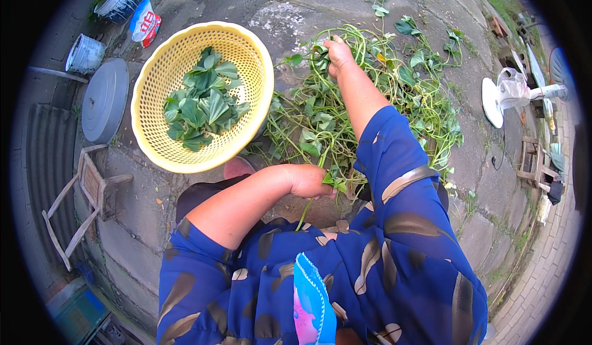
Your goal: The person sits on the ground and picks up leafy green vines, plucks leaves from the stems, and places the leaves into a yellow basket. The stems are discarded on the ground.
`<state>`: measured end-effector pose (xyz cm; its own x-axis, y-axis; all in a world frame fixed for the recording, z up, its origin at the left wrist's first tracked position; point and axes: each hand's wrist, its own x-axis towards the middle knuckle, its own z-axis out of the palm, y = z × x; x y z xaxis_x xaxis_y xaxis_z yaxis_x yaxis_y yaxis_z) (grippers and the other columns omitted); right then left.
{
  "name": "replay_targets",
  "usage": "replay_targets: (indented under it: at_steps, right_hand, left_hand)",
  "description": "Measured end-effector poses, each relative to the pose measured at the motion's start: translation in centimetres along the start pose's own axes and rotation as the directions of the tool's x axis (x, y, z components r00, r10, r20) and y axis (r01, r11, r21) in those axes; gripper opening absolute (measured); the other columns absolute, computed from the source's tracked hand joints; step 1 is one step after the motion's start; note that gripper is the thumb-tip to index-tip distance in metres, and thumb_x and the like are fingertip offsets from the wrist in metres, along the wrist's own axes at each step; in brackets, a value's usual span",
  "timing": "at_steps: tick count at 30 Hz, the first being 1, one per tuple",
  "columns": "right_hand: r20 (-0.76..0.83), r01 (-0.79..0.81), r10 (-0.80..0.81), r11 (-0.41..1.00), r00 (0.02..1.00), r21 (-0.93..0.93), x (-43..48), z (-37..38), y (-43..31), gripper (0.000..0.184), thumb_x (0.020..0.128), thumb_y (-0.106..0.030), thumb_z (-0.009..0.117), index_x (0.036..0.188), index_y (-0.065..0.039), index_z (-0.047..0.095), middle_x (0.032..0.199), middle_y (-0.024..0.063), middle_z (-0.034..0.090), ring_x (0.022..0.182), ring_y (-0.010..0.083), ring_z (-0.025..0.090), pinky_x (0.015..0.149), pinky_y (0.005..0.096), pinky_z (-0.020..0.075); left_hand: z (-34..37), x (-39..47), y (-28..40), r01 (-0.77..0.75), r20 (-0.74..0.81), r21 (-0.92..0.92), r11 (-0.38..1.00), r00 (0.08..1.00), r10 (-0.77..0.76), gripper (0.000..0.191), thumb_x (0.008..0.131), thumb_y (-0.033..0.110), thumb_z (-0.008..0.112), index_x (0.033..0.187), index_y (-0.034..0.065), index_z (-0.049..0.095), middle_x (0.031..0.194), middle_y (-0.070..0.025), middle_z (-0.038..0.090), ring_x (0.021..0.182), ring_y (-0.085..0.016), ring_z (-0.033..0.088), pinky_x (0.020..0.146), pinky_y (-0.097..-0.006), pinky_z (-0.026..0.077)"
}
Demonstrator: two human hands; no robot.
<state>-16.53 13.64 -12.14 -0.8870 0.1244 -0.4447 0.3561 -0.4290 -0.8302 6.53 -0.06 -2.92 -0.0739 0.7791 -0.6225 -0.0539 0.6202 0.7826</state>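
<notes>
My left hand [313,181] is closed around a green leafy vine stem close to my lap, its lower end hanging toward my clothing. Farther forward, my right hand [340,57] grips vines and leaves at the upper edge of a tangled heap of leafy green vines [319,127]. The heap lies on the ground before me, partly beneath my right arm. To its left stands a yellow perforated plastic basket [152,144], tilted toward me, with a small pile of picked green leaves [206,102] inside. What my fingers pinch is partly hidden.
Left of the basket are a grey round lid [105,102], two stained buckets [86,54], a red-white-blue bag [145,23] and an overturned wooden stool [92,183]. A white fan [493,102] and another wooden stool [530,162] are at the right. Loose vines trail across the paving ahead.
</notes>
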Motion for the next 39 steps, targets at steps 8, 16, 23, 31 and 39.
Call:
replay_targets:
  at_steps: [8,16,23,31,39]
  right_hand:
    - [0.235,0.251,-0.265,0.964,0.935,0.088,-3.1,2.3,-11.3,0.018,0.095,-0.015,0.044,0.097,-0.001,0.055,0.081,0.0067,0.055,0.065,0.0148,0.049,0.058,0.0263,0.0442]
    - [0.608,0.070,-0.567,0.761,0.556,0.645,-12.5,2.3,-32.5,0.008,0.096,-0.011,0.042,0.092,-0.004,0.045,0.072,0.0035,0.044,0.055,0.0120,0.040,0.049,0.0242,0.0395]
    - [0.637,-0.069,-0.556,0.723,0.534,0.688,-21.2,0.1,-28.7,0.011,0.095,-0.008,0.042,0.092,0.000,0.049,0.078,0.0072,0.050,0.061,0.0115,0.043,0.054,0.0235,0.0398]
    - [0.645,-0.328,-0.203,0.727,0.737,0.603,-23.0,-4.5,-13.7,0.010,0.097,-0.014,0.042,0.095,-0.005,0.046,0.081,0.0035,0.046,0.062,0.0103,0.041,0.053,0.0234,0.0377]
    - [0.477,-0.103,0.161,0.984,0.864,-0.146,-25.0,-6.9,-6.2,0.010,0.094,-0.015,0.047,0.098,-0.007,0.049,0.095,0.0081,0.056,0.055,0.0070,0.041,0.050,0.0198,0.0356]
  left_hand:
    - [-1.2,-0.5,-1.4,-0.084,-0.449,0.156,0.984,0.881,0.147,0.032,0.085,0.031,0.053,0.104,0.0049,0.057,0.095,-0.0208,0.063,0.091,-0.038,0.059,0.080,-0.0406,0.045]
    - [-2.0,1.2,-0.3,-0.231,-0.644,0.226,0.946,0.694,0.323,0.056,0.064,-0.003,0.060,0.118,0.0123,0.054,0.113,-0.0149,0.052,0.108,-0.033,0.051,0.091,-0.0365,0.043]
    - [-4.5,-0.2,1.8,-0.543,-0.631,0.199,0.816,0.566,0.530,0.090,0.072,0.050,0.069,0.141,0.0091,0.030,0.141,-0.0217,0.031,0.133,-0.030,0.027,0.109,-0.0393,0.024]
    - [-5.4,-2.1,4.0,-0.760,-0.706,-0.647,-0.062,0.565,0.427,0.061,0.096,0.046,0.034,0.139,0.0036,0.025,0.135,-0.0178,0.042,0.130,-0.027,0.036,0.106,-0.0408,0.030]
    - [-6.9,-3.2,2.6,-0.881,-0.865,-0.472,0.034,0.470,0.176,0.030,0.099,0.030,0.036,0.115,0.0066,0.047,0.081,-0.0016,0.052,0.069,-0.012,0.050,0.080,-0.0332,0.048]
